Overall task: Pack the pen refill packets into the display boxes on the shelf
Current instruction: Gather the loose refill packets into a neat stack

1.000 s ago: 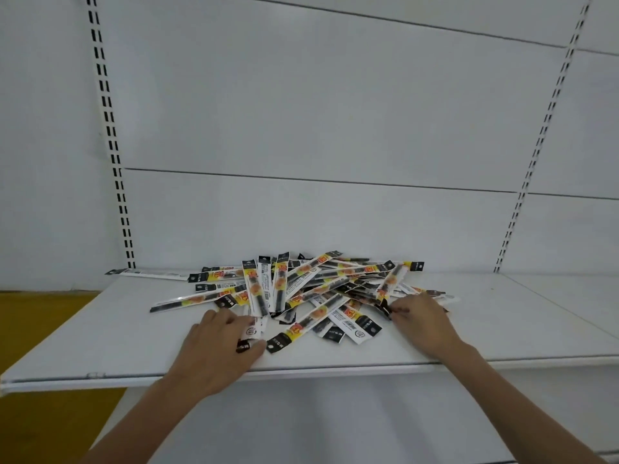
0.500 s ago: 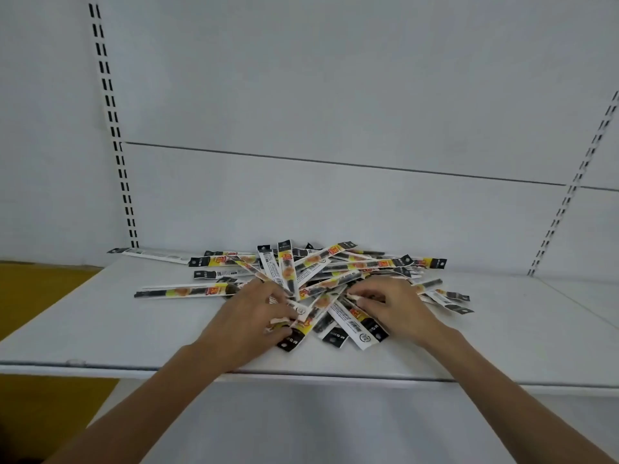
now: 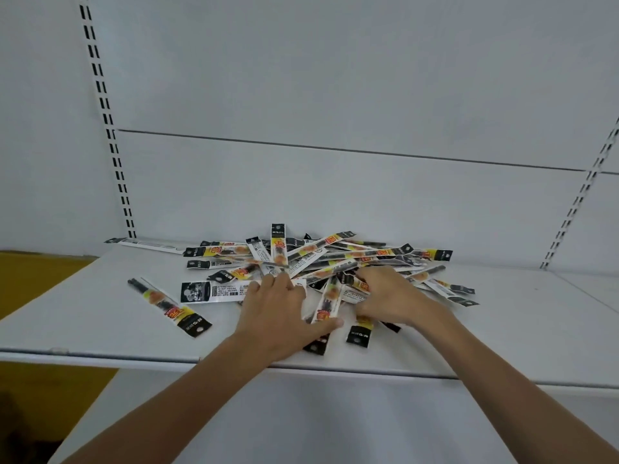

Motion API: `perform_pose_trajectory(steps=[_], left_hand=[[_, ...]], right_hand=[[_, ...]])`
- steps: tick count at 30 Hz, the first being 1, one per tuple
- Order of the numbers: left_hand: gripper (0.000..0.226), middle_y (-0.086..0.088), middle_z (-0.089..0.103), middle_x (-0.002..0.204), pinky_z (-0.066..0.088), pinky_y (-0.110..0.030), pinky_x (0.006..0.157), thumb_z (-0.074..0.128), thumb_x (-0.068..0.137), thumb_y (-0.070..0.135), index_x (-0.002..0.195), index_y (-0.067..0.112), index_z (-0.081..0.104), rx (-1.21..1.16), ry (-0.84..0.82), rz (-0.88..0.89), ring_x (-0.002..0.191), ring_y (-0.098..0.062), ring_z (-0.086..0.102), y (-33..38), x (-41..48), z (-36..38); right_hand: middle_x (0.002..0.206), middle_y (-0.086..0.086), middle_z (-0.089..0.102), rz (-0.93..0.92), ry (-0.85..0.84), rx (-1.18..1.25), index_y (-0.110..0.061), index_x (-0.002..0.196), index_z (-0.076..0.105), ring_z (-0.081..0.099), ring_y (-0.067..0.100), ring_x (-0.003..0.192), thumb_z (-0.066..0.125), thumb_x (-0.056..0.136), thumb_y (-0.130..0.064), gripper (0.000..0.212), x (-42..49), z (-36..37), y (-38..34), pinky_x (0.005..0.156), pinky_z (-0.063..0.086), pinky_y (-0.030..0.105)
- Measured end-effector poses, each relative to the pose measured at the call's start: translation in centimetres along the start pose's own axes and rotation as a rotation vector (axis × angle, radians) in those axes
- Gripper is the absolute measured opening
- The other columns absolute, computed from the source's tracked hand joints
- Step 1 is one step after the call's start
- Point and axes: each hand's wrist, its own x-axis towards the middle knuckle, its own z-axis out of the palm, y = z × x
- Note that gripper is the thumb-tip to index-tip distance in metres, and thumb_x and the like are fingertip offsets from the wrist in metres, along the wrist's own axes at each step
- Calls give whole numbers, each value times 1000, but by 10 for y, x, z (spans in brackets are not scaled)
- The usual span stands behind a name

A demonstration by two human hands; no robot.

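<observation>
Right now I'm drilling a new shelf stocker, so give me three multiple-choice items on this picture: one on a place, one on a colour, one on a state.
1. Where does the lone packet lie relative to the pile?
A) to its right
B) on top of it
C) to its left

2. What colour is the shelf?
A) red
B) white
C) green

3. What are the left hand and right hand doing?
A) both rest on the pile
B) both hang below the shelf
C) both hold a display box

Answers:
1 C, it lies apart from the pile, toward the left end of the shelf.
2 B, the shelf board is plain white.
3 A, both hands are down on the pile.
</observation>
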Motion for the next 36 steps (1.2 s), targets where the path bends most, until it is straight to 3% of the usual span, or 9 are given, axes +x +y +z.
perform_pose_trajectory(steps=[5,8,11,14,21,24,29,32,36], left_hand=[[94,-12,43,131,30,-45,99,23,69,84,124,11,49,-11,-78,-91,122,-31,38,41,7,0],[88,-11,45,125,33,-42,92,35,69,82,121,13,49,-49,-85,-111,116,-30,40,56,13,0],[70,-9,47,117,37,-39,85,46,73,68,116,14,50,-90,-110,-128,110,-28,45,58,17,-3],[42,-6,54,108,39,-34,76,52,78,46,108,16,52,-158,-116,-131,97,-24,53,45,18,-7],[39,-1,51,113,37,-33,90,43,88,32,126,26,48,-29,48,170,107,-18,47,-15,-4,-5],[43,-1,60,93,50,-29,72,42,83,37,121,21,55,-11,150,343,84,-20,60,-42,-11,-2],[41,7,65,82,51,-23,60,40,81,43,116,24,51,65,273,501,70,-14,63,-67,-15,2],[29,3,65,82,53,-27,59,42,83,38,104,23,56,10,259,555,70,-18,63,-72,-10,5],[29,4,64,87,53,-33,60,42,84,38,108,26,55,-78,176,569,75,-18,61,-74,-3,8]], right_hand=[[76,2,51,61,127,-108,-13,77,53,54,24,78,57,74,-18,8,4,-5,5,54,32,28],[67,0,46,51,83,-90,-15,66,43,48,20,67,56,83,-44,35,6,-3,0,51,28,28],[67,2,46,8,60,-37,-13,65,42,45,20,64,51,85,-52,45,8,-2,1,53,30,31],[84,4,59,-15,87,-58,-11,88,57,55,24,82,51,87,-46,36,6,-11,12,63,39,32],[123,9,58,85,152,-126,-15,127,50,52,28,112,48,91,-29,39,-2,-21,46,86,43,36],[118,9,60,17,161,-25,-14,129,49,51,24,104,47,92,-28,40,-4,-21,50,81,41,33],[90,-2,59,-34,180,-2,-16,103,56,54,18,82,52,76,-62,54,-12,-24,58,64,37,32],[82,-1,62,-44,241,146,-19,93,55,56,11,69,61,75,-57,43,-21,-26,42,57,39,26],[80,-2,62,-126,9,73,-17,87,60,56,12,71,71,70,-55,43,-25,-2,-1,63,43,29]])
